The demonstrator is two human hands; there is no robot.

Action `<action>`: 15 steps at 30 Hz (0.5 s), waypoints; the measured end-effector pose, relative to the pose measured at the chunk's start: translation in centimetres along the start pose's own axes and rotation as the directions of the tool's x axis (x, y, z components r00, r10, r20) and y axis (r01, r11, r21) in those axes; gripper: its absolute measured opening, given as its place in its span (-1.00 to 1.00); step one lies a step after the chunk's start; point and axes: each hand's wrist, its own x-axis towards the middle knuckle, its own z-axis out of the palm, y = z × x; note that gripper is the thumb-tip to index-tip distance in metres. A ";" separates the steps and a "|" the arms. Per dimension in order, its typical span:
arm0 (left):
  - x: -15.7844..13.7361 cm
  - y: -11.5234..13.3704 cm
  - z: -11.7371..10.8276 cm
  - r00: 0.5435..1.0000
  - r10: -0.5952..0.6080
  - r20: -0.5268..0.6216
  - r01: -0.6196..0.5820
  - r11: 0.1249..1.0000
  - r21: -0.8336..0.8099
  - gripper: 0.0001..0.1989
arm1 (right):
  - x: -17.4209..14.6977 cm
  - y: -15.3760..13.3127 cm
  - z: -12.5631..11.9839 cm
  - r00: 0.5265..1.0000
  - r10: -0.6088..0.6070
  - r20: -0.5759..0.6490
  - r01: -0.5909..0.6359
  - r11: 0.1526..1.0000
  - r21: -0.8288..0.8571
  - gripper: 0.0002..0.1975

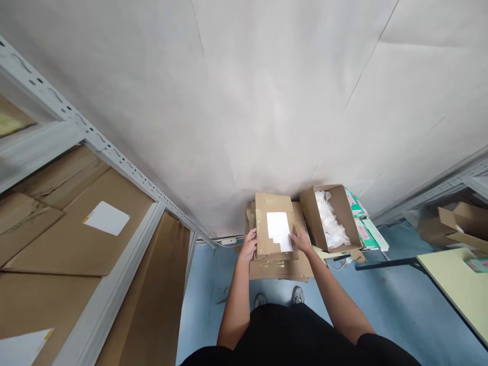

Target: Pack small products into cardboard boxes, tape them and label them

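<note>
A flat cardboard box (272, 202) with a white paper label (279, 229) on its face lies between my hands. My left hand (249, 244) grips its left edge, thumb at the side. On the right edge, my right hand (301, 239) holds it, with the fingertips near the label. Under and behind it is a pile of cardboard (278, 273), partly covered by the box and my hands. The fingers beneath the box are hidden.
An open carton (313, 218) with white plastic bags (331, 221) stands to the right, beside green-and-white packs (364, 231). A metal shelf (114, 155) with large cartons (99, 218) rises at left. At right are a pale yellow table (453, 290) and another open carton (470, 221).
</note>
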 end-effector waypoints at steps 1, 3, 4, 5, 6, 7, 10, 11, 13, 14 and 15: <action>-0.2 0.8 -0.6 0.999 0.004 0.031 -0.004 1.000 -0.017 -0.30 | -0.1 -0.6 -0.7 0.999 0.042 -0.033 -0.040 0.996 0.074 -0.25; -0.4 2.1 -1.4 0.997 0.015 0.079 -0.012 0.999 -0.042 -0.22 | -0.4 -1.7 -2.2 0.995 0.094 -0.017 -0.086 0.961 0.263 -0.24; -0.3 2.7 -1.6 0.995 0.020 0.099 -0.015 0.999 -0.049 -0.19 | -0.6 -2.4 -3.1 0.995 0.095 0.012 -0.093 0.928 0.362 -0.24; -0.3 3.2 -1.6 0.993 0.026 0.118 -0.019 0.998 -0.053 -0.16 | -0.9 -3.0 -3.9 0.996 0.085 0.039 -0.094 0.889 0.449 -0.24; -0.2 3.6 -1.5 0.990 0.034 0.135 -0.027 0.998 -0.052 -0.14 | -1.2 -3.6 -4.7 0.996 0.074 0.058 -0.094 0.850 0.519 -0.24; -0.1 4.0 -1.2 0.988 0.047 0.149 -0.040 0.998 -0.049 -0.13 | -1.5 -4.1 -5.6 0.995 0.070 0.069 -0.097 0.816 0.570 -0.26; -0.1 5.2 0.3 0.974 0.087 0.207 -0.085 0.996 -0.020 -0.07 | -2.7 -5.0 -8.8 0.990 0.111 0.085 -0.139 0.743 0.655 -0.30; -0.2 5.6 1.0 0.966 0.089 0.241 -0.091 0.996 -0.005 -0.05 | -3.3 -5.0 -10.0 0.988 0.125 0.090 -0.153 0.729 0.668 -0.30; -0.4 6.3 2.5 0.943 0.062 0.327 -0.077 0.996 0.035 0.01 | -4.5 -4.4 -12.7 0.986 0.136 0.091 -0.162 0.721 0.674 -0.32; -0.5 6.6 3.4 0.928 0.030 0.372 -0.058 0.996 0.064 0.03 | -5.2 -3.9 -14.1 0.987 0.135 0.087 -0.158 0.725 0.670 -0.32; -0.5 6.9 4.5 0.911 -0.007 0.411 -0.038 0.994 0.100 0.05 | -6.0 -3.3 -15.5 0.988 0.129 0.078 -0.149 0.731 0.666 -0.32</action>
